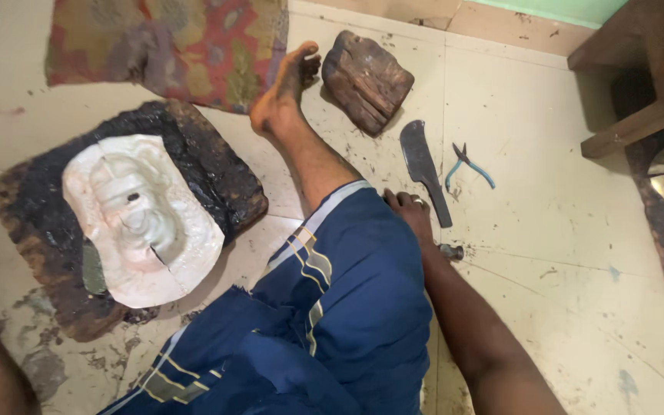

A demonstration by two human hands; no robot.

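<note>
right hand (409, 211) beside flat, dark metal blade (423, 169)

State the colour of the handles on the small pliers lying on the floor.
Light blue, on the pliers beside the flat blade, in the head view.

Down on the pale, stained tiled floor (578, 230) lies a dark charred wooden slab (217, 173), and next to it a faded patterned cloth (170, 46) spreads flat. A brown ridged wooden block (366, 81) sits further right. Beside it rests a grey flat metal blade (423, 169), with small blue-handled pliers (466, 165) just alongside on the tile.
</note>
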